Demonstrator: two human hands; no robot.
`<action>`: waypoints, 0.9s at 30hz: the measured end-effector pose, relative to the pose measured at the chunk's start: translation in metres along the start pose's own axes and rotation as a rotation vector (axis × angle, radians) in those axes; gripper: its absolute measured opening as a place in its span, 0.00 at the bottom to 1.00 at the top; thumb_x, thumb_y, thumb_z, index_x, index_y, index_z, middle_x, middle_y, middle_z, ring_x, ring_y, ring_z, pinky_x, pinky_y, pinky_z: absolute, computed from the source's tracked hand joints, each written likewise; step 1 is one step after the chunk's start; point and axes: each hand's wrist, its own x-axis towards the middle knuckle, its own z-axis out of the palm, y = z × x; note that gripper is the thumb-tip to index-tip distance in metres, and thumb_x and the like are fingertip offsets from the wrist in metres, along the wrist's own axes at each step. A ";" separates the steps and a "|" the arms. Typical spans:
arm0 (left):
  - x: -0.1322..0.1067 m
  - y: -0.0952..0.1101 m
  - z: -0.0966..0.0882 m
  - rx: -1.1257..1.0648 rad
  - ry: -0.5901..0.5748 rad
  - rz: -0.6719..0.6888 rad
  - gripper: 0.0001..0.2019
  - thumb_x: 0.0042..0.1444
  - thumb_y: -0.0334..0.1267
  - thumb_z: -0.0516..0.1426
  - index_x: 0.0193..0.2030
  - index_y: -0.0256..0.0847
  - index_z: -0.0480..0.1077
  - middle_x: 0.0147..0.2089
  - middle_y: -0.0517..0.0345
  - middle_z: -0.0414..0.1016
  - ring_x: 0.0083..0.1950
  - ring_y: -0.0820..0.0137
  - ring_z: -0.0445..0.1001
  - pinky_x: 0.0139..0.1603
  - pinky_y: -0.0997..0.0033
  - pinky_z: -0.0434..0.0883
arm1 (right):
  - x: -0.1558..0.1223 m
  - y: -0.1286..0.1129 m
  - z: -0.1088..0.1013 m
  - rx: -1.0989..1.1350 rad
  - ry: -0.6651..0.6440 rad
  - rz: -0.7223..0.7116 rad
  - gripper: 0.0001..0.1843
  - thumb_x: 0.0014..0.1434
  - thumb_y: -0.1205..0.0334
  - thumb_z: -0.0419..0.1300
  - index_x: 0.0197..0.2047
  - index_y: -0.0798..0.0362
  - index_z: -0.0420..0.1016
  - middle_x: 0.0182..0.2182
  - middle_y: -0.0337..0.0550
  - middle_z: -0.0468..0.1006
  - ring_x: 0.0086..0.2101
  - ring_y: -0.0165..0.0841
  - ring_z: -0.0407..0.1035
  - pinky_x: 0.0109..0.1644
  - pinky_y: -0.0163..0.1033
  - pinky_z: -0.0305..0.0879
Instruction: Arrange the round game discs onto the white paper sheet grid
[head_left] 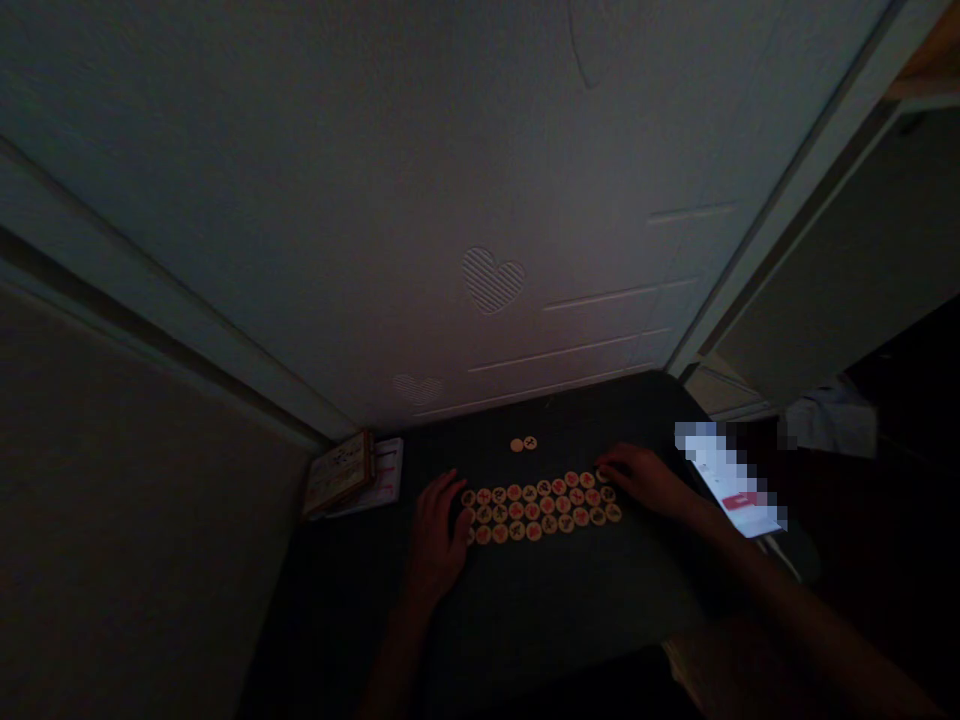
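Observation:
Round wooden Chinese chess pieces [533, 509] with red and dark characters lie flat in three close rows on a dark table. At the left end of the rows rests my left hand [437, 525], open, its fingers stretched and its thumb apart beside the end pieces. My right hand [637, 475] is at the right end of the top row. Its fingertips are closed over the end piece [603, 475], which they partly cover. Behind the rows lie two more discs side by side: a plain-faced one [517, 445] and one with a dark character [530, 443].
A wooden box [341, 470] sits on a white booklet [388, 475] at the table's back left. A lit phone or tablet [731, 485] with a cable lies to the right. Behind the dark table [570, 600] stands a pale panel [375, 250] with heart reliefs.

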 end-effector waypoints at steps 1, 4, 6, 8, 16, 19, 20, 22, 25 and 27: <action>0.000 0.000 0.000 0.000 0.002 -0.002 0.19 0.70 0.41 0.50 0.66 0.45 0.64 0.70 0.47 0.64 0.71 0.53 0.61 0.69 0.39 0.63 | 0.001 -0.001 0.000 0.005 -0.002 0.001 0.14 0.70 0.56 0.55 0.48 0.48 0.82 0.44 0.47 0.83 0.42 0.39 0.78 0.49 0.45 0.75; 0.000 0.001 0.000 0.005 0.006 -0.005 0.19 0.70 0.41 0.51 0.66 0.46 0.64 0.70 0.47 0.64 0.71 0.53 0.61 0.69 0.39 0.63 | 0.003 -0.004 -0.001 0.015 -0.008 0.001 0.15 0.70 0.55 0.55 0.48 0.49 0.82 0.43 0.47 0.84 0.41 0.39 0.79 0.47 0.46 0.75; 0.000 0.001 -0.001 0.008 0.016 -0.004 0.19 0.70 0.42 0.51 0.66 0.45 0.64 0.69 0.47 0.65 0.71 0.53 0.62 0.68 0.39 0.64 | 0.004 -0.007 -0.003 0.019 -0.006 0.001 0.16 0.70 0.55 0.54 0.49 0.49 0.82 0.44 0.47 0.84 0.42 0.40 0.79 0.49 0.47 0.75; 0.001 0.005 -0.002 0.025 -0.003 0.026 0.21 0.68 0.44 0.53 0.66 0.45 0.64 0.69 0.46 0.65 0.70 0.52 0.63 0.69 0.39 0.64 | 0.005 -0.012 -0.005 0.019 0.004 -0.005 0.16 0.70 0.53 0.55 0.51 0.49 0.81 0.46 0.48 0.83 0.44 0.41 0.78 0.51 0.48 0.75; 0.023 0.050 0.001 0.090 -0.373 0.360 0.50 0.47 0.69 0.64 0.71 0.45 0.59 0.72 0.44 0.62 0.72 0.47 0.61 0.73 0.37 0.55 | -0.005 -0.047 0.011 -0.071 -0.055 -0.180 0.43 0.55 0.38 0.69 0.68 0.48 0.66 0.63 0.55 0.71 0.61 0.50 0.66 0.64 0.57 0.63; 0.037 0.063 0.007 0.088 -0.451 0.397 0.52 0.46 0.71 0.64 0.72 0.45 0.58 0.73 0.43 0.62 0.71 0.46 0.62 0.71 0.39 0.58 | -0.008 -0.052 0.022 -0.111 -0.052 -0.229 0.48 0.53 0.35 0.69 0.70 0.49 0.64 0.64 0.57 0.70 0.62 0.52 0.64 0.64 0.60 0.60; 0.041 0.065 0.009 0.084 -0.468 0.404 0.52 0.46 0.71 0.64 0.73 0.45 0.58 0.73 0.43 0.62 0.70 0.47 0.62 0.71 0.40 0.59 | -0.009 -0.052 0.025 -0.117 -0.045 -0.239 0.49 0.52 0.35 0.70 0.70 0.49 0.63 0.64 0.57 0.70 0.62 0.53 0.64 0.64 0.60 0.59; 0.046 0.067 0.012 0.073 -0.492 0.412 0.51 0.46 0.70 0.64 0.72 0.46 0.58 0.72 0.44 0.63 0.69 0.47 0.64 0.70 0.42 0.60 | -0.009 -0.051 0.029 -0.118 -0.033 -0.255 0.50 0.52 0.35 0.70 0.71 0.48 0.62 0.63 0.57 0.71 0.61 0.53 0.64 0.64 0.60 0.59; 0.051 0.066 0.014 0.062 -0.506 0.407 0.50 0.47 0.69 0.64 0.72 0.46 0.59 0.71 0.44 0.65 0.68 0.47 0.65 0.69 0.43 0.61 | -0.011 -0.049 0.031 -0.115 -0.027 -0.273 0.48 0.53 0.36 0.69 0.70 0.48 0.63 0.62 0.56 0.72 0.60 0.53 0.65 0.63 0.59 0.59; 0.052 0.066 0.014 0.061 -0.511 0.400 0.48 0.49 0.68 0.64 0.71 0.46 0.60 0.69 0.45 0.67 0.67 0.48 0.66 0.68 0.43 0.61 | -0.011 -0.048 0.031 -0.116 -0.022 -0.274 0.45 0.54 0.36 0.69 0.69 0.47 0.65 0.62 0.56 0.73 0.60 0.53 0.65 0.63 0.60 0.59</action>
